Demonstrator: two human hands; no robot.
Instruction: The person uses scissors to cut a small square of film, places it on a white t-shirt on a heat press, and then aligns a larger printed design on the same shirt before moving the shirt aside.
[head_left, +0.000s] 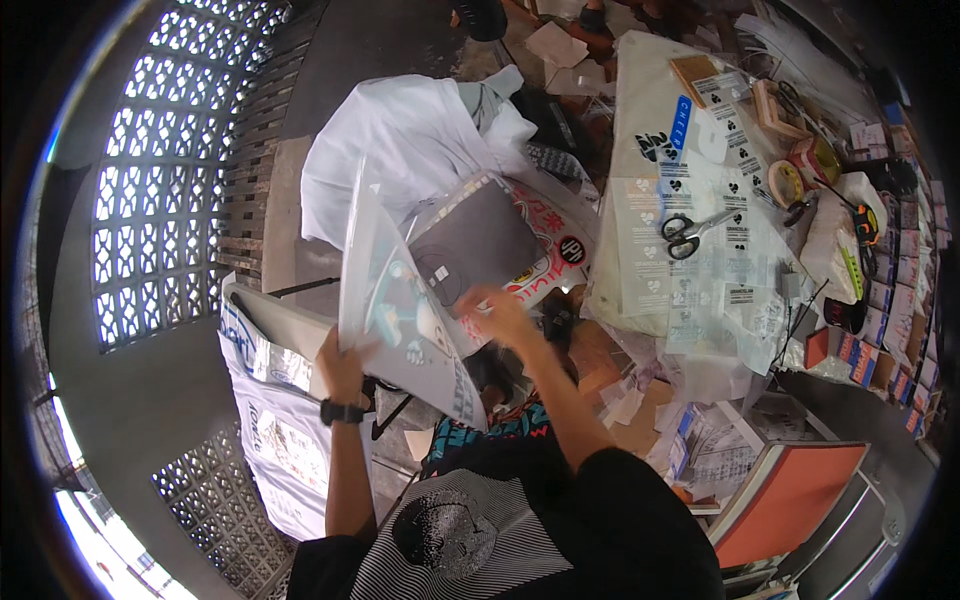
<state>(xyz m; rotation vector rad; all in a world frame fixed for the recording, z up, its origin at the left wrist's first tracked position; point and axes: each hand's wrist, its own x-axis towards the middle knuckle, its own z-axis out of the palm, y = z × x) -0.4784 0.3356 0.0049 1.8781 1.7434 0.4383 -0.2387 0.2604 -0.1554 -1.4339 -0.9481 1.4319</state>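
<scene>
**A packing corner of a small garment workshop**

I am standing in what looks like a packing area for clothing. My counter [640, 90] is lying under clear plastic bags [700, 260], with scissors [690, 232], rolls of tape [787, 180] and stacked small boxes [905, 290] along its far edge. White cloth [400, 140] is piling up beside it, cardboard scraps [600, 360] are littering the floor, and a patterned block wall [170, 200] is closing off the left side.

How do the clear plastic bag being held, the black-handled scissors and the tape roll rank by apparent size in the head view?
1. clear plastic bag, though it is nearest the camera
2. scissors
3. tape roll
</scene>
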